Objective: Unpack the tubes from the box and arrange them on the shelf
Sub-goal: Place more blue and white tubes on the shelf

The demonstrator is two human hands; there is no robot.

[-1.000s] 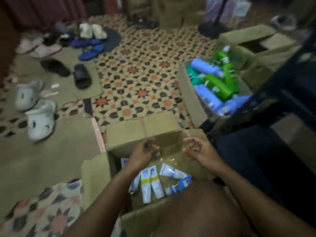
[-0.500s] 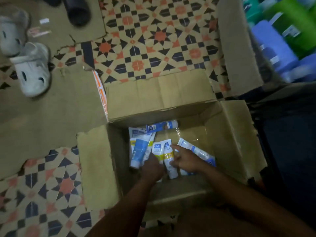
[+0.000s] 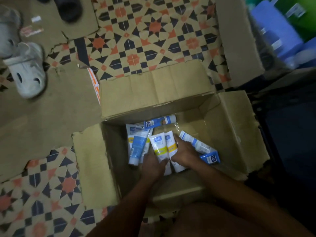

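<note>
the tubes are all lying loose on the bottom of the open cardboard box (image 3: 230, 134); none is showing on a shelf yet. you are gripping the left yellow-banded tube (image 3: 159, 147) with your left hand (image 3: 153, 165), thumb across its lower body, and your right hand (image 3: 183, 153) is curling over the right yellow-banded tube (image 3: 171, 147) just beside it. a blue tube (image 3: 136, 147) is resting on others by the left wall. a blue-labelled tube (image 3: 160, 121) is lying crosswise at the far wall, and a white tube with a blue end (image 3: 196, 143) is slanting under your right hand. much of the box floor is showing bare, so by judgement you are working through the last handfuls; lifting out and shelving are both remaining. the shelf itself is not identifiable here. around the box are lying patterned floor tiles (image 3: 145, 40), flattened cardboard (image 3: 42, 108), a grey clog (image 3: 27, 71) and a second carton of blue and green bottles (image 3: 277, 31).
</note>
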